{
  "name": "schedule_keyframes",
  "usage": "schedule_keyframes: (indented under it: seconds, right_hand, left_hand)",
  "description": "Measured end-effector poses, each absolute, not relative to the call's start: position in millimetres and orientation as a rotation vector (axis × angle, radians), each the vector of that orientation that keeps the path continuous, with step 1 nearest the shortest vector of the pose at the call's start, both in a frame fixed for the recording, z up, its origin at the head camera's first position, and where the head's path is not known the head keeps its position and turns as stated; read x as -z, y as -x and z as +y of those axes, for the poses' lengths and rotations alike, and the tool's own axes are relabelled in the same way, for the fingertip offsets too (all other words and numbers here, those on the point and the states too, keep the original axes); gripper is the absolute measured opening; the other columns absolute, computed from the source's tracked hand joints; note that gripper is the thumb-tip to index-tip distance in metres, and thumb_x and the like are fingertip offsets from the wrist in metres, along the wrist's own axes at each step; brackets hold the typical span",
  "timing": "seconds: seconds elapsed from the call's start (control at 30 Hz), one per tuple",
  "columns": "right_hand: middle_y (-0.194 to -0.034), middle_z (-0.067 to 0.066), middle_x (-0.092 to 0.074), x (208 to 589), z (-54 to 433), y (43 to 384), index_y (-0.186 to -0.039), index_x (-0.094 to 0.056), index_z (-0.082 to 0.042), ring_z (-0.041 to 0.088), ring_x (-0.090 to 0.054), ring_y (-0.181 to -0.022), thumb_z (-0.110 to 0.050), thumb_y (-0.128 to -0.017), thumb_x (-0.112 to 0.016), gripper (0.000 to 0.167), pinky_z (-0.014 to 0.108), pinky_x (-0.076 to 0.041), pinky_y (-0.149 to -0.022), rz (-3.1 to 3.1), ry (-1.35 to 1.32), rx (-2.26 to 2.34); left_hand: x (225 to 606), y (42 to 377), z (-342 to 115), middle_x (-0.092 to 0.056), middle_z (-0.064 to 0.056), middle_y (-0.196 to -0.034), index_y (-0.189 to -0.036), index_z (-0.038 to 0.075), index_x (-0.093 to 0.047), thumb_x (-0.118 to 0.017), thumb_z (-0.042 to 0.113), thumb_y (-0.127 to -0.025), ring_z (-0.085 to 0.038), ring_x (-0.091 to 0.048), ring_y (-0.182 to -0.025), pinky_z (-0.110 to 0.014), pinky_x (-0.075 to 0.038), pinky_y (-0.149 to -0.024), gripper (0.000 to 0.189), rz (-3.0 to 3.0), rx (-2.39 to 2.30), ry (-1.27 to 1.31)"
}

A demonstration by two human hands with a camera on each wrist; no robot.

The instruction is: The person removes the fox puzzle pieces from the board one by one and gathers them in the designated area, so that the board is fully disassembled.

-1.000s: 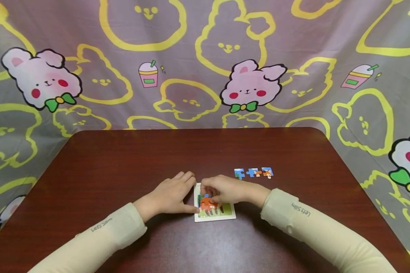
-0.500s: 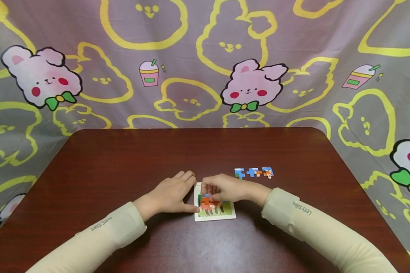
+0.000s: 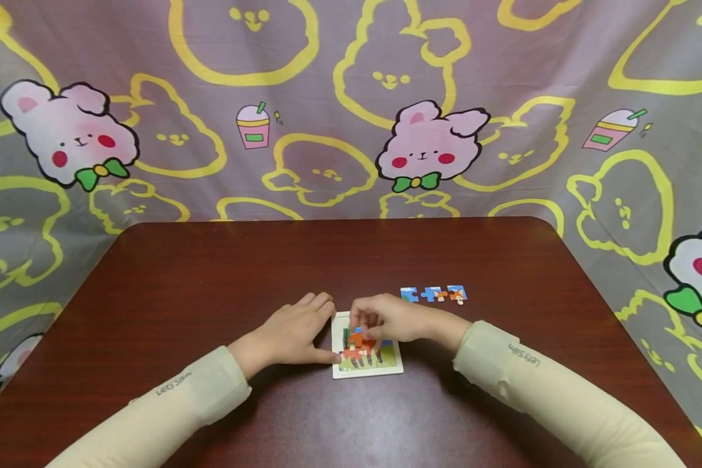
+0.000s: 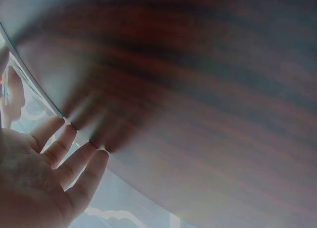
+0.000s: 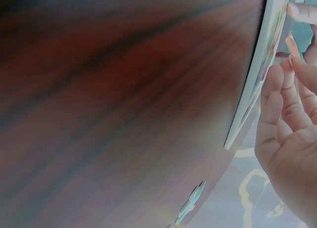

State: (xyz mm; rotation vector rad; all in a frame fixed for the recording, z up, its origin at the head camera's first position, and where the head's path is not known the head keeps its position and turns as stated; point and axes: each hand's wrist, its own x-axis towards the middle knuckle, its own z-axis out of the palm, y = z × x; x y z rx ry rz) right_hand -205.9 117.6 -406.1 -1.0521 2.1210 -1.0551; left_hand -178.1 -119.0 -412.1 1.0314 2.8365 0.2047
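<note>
A puzzle piece (image 3: 357, 338) with orange, green and blue print is pinched between the thumb and fingers of my right hand (image 3: 393, 317). The right wrist view shows this piece edge-on (image 5: 294, 45), a little off the board. Beneath it lies a white-framed puzzle board (image 3: 367, 374), its lower part filled with an orange animal's legs on green grass. Part of the board is hidden by the right hand. My left hand (image 3: 291, 333) rests on the table with fingers extended, its thumb touching the board's left edge. In the left wrist view the left fingers (image 4: 86, 176) are straight and slightly spread.
Three loose puzzle pieces lie in a row beyond the right hand: a left one (image 3: 409, 294), a middle one (image 3: 433, 294) and a right one (image 3: 457, 293). The dark brown table (image 3: 257, 260) has patterned cloth (image 3: 327, 97) hanging behind and at both sides.
My right hand has shifted slightly right and away, and the puzzle piece in it has come up off the board. The left hand has stayed in place.
</note>
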Motion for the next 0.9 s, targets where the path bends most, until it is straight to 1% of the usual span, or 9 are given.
schedule_keyframes:
  seconds: [0.27,0.43,0.57,0.9]
  right_hand:
    - [-0.085,0.002,-0.063,405,132,208,-0.102,-0.063,-0.008,0.007,-0.059,-0.078,0.003,-0.091,-0.064,0.015,0.024,-0.053,-0.073,2.222,1.081,1.003]
    - [-0.085,-0.001,-0.063,404,138,208,-0.1,-0.063,-0.01,0.007,-0.057,-0.078,-0.002,-0.092,-0.066,0.012,0.024,-0.051,-0.073,2.245,1.06,0.998]
    - [-0.083,-0.001,-0.062,405,145,208,-0.099,-0.063,-0.008,0.006,-0.055,-0.076,0.001,-0.091,-0.066,0.013,0.023,-0.049,-0.071,2.245,1.069,1.021]
    - [-0.082,-0.001,-0.063,407,168,208,-0.1,-0.064,-0.007,0.006,-0.057,-0.078,0.002,-0.091,-0.066,0.014,0.024,-0.051,-0.075,2.279,1.047,1.084]
  left_hand:
    - [411,178,-118,-0.051,0.0,-0.121,-0.115,0.014,-0.053,-0.073,0.067,-0.075,-0.018,-0.05,-0.103,-0.033,-0.05,-0.068,0.069,2.835,-0.195,-1.028]
    - [412,178,-118,-0.051,0.0,-0.121,-0.115,0.014,-0.054,-0.073,0.067,-0.075,-0.017,-0.05,-0.104,-0.033,-0.05,-0.068,0.069,2.832,-0.204,-1.024]
    - [412,177,-118,-0.052,0.0,-0.122,-0.114,0.014,-0.054,-0.073,0.067,-0.075,-0.017,-0.05,-0.104,-0.034,-0.05,-0.069,0.068,2.831,-0.212,-1.02]
    - [411,176,-118,-0.052,0.0,-0.122,-0.114,0.013,-0.054,-0.074,0.065,-0.075,-0.018,-0.05,-0.105,-0.034,-0.05,-0.07,0.068,2.845,-0.224,-1.043]
